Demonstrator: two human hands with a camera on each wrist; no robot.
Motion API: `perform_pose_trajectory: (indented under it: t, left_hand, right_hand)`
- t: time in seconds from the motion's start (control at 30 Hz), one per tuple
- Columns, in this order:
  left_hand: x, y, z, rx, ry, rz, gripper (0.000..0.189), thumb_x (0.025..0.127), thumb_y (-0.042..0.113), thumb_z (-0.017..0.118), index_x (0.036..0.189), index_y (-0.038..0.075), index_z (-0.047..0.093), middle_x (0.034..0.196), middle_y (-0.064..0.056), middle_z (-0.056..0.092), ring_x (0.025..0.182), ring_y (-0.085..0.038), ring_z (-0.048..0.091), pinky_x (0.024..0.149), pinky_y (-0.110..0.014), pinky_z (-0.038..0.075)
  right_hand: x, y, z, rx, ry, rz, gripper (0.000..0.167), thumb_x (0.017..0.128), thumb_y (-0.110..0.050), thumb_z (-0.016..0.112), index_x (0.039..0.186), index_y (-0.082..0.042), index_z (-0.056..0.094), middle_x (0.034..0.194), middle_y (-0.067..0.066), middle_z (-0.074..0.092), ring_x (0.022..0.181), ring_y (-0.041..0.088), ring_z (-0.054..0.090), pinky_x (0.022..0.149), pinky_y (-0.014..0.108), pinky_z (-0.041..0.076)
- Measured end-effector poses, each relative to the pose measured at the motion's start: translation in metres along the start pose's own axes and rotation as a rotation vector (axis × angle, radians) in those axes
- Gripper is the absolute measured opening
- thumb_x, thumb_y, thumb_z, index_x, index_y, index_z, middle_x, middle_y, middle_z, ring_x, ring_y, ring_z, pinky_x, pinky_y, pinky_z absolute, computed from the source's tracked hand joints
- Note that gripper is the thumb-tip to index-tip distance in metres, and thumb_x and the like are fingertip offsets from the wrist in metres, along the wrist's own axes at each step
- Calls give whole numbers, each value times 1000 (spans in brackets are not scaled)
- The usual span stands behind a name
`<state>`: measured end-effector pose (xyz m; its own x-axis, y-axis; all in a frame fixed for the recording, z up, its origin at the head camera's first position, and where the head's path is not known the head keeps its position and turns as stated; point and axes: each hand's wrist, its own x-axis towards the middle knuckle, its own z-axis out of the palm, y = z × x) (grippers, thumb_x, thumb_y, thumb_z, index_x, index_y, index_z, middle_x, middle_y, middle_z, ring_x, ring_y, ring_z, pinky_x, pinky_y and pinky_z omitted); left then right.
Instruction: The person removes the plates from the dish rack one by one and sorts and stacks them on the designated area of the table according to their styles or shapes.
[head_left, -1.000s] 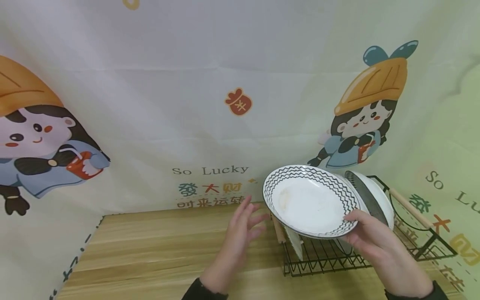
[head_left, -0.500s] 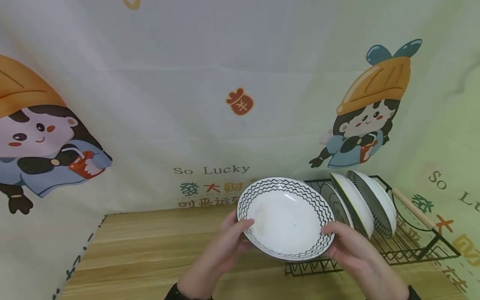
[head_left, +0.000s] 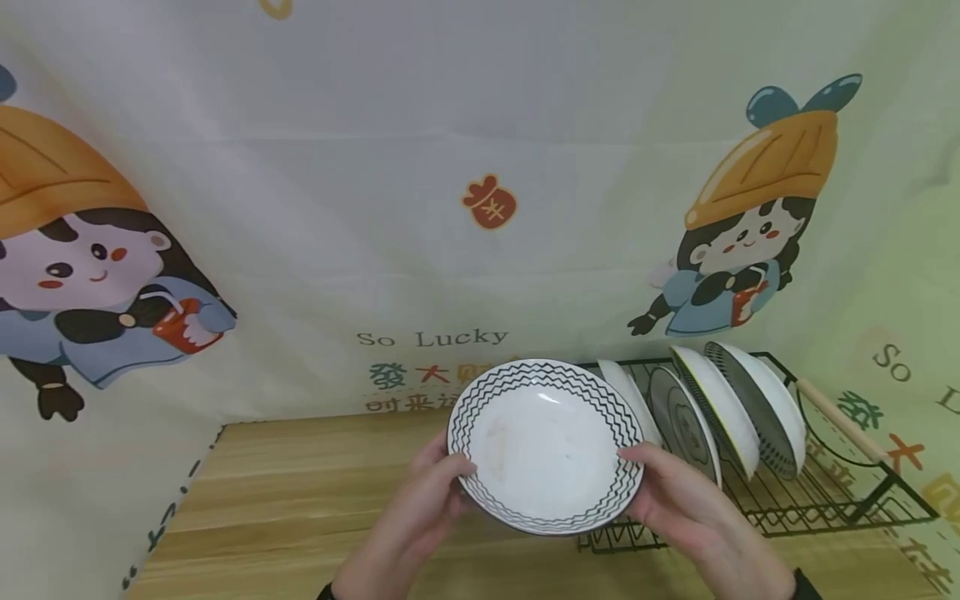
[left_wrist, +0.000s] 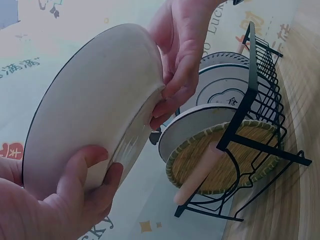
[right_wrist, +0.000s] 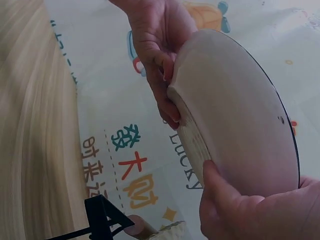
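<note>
1. Overall, the pale backdrop (head_left: 337, 208) is largest, reading "So Lucky" above "發大财" and a partly hidden line.
2. Below lies the wooden table (head_left: 300, 475).
3. The wire rack (head_left: 840, 419) holds tilted dishes (head_left: 723, 408).
4. Lifted before the rack's left end, the round white bowl (head_left: 547, 458) shows black zigzag bands and a faint brownish smear; its open side tips toward the head camera, outline widest side-to-side.
5. Left hand (head_left: 431, 492) and right hand (head_left: 675, 496) clamp its opposite edges, thumbs inside, fingers beneath.
</note>
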<state>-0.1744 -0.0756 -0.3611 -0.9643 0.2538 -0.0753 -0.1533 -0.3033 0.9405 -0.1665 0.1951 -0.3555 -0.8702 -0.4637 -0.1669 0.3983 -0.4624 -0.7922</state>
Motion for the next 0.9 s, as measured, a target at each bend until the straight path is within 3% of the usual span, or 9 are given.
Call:
perform_pose_trajectory:
  t: [0.1,0.3,0.43,0.53,0.7,0.9]
  left_hand:
    - [-1,2,-3,-4,14,3,67,81,-3,42,145,-1,25,129,-24,48,77,-12,65,63,-23,57]
    - [-4,4,-9,8,63,17,68,81,-3,42,147,1,24,135,-26,44,77,-13,65,62,-23,57]
    - [-6,5,-17,4,114,32,69,81,-3,41,147,1,24,137,-26,44,76,-12,65,60,-21,56]
    - [-7,6,-24,-5,146,33,69,83,-2,41,148,2,21,140,-26,41,78,-12,65,61,-22,56]
    - [-9,3,-38,-24,186,48,66,86,-1,38,149,1,18,134,-22,48,79,-10,65,62,-22,54]
    - [-10,-2,-53,-12,234,32,65,86,-1,36,148,-3,17,126,-18,52,78,-10,64,62,-23,54]
  right_hand:
    - [0,-1,2,-4,-25,3,64,98,-12,37,149,-18,-2,126,2,51,112,17,55,96,33,47]
    - [-1,-4,3,-57,-63,6,65,99,-13,35,150,-10,-4,125,3,47,110,15,52,95,30,47]
    - [-5,-9,2,-106,-38,0,68,99,-13,37,151,-8,-6,147,16,29,124,18,45,105,32,42]
    - [-11,-15,-2,-101,-72,-14,67,100,-12,34,151,-11,-9,156,14,15,131,20,41,110,35,37]
    - [-21,-24,-12,1,-160,-55,65,102,-9,28,150,-16,-15,139,-4,48,127,16,49,109,34,39]
    - [-29,-31,-27,106,-226,-87,51,102,-7,22,149,-20,4,139,-2,50,129,19,46,109,34,38]
